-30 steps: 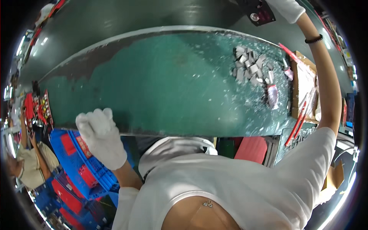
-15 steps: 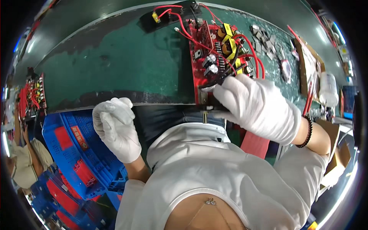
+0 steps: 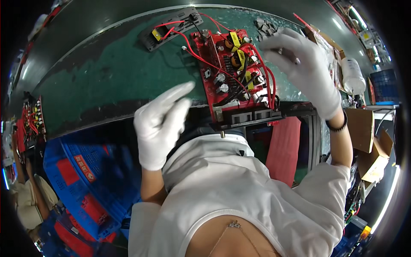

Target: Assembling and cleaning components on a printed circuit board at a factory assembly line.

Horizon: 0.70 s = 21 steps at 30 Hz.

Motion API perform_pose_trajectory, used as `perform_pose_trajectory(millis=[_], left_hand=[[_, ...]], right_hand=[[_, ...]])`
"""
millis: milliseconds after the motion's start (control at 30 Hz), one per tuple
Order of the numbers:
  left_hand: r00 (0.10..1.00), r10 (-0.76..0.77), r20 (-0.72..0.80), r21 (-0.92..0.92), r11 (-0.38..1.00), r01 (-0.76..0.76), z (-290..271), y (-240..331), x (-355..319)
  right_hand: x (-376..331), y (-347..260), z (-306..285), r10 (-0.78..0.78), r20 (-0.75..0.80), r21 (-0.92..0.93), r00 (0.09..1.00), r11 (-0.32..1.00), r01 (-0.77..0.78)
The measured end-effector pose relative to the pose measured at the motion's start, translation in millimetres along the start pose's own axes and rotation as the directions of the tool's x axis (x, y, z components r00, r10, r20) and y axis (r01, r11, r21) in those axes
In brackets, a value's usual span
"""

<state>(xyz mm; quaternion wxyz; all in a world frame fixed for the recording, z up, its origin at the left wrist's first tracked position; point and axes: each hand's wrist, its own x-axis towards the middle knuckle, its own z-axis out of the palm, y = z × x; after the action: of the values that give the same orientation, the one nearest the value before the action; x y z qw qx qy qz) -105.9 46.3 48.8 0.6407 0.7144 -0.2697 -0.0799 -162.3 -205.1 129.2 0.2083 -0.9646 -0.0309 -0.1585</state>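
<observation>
The red circuit board (image 3: 227, 68) is lying on the green worktop (image 3: 107, 85), its near end jutting past the front edge; a black slotted panel (image 3: 250, 118) is running along that end and is apparently being carried by it; a dark grey panel (image 3: 173, 32) is lying beyond the far left corner, the two being linked by slack red wires; thick red leads (image 3: 272, 81) are arching along the board's right side, beside a row of yellow-wrapped coils (image 3: 238, 58); the left hand (image 3: 162, 126), white-gloved, is being held just left of the near end, forefinger extended and parted from the thumb, nothing being gripped; the right hand (image 3: 302, 70), likewise gloved, is being held at the board's right, near a pile of grey pieces (image 3: 265, 28), its fingers curved and parted from the thumb, no hold on the board being shown; the step in hand is being judged as one of positioning, the board's weight being borne by the worktop; any further shifting is, in this judgement, calling for the bare side edges to be grasped, the jutting end to be supported and the slack wires to be kept unsnagged.
</observation>
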Motion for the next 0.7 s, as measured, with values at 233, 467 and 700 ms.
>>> perform_pose_trajectory(millis=[233, 467, 700], left_hand=[[0.77, 0.492, 0.407, 0.659, 0.426, -0.62, 29, -15, 67], [0.675, 0.594, 0.437, 0.654, 0.305, -0.692, 33, -7, 70], [0.612, 0.727, 0.311, 0.642, 0.315, -0.699, 29, -3, 65]], right_hand=[[41, 13, 37, 0.054, 0.273, -0.43, 0.96, 0.9, 0.072], [52, 10, 33, 0.172, 0.38, -0.516, 0.909, 0.855, 0.054], [47, 20, 19, 0.055, 0.379, -0.07, 0.924, 0.997, -0.031]])
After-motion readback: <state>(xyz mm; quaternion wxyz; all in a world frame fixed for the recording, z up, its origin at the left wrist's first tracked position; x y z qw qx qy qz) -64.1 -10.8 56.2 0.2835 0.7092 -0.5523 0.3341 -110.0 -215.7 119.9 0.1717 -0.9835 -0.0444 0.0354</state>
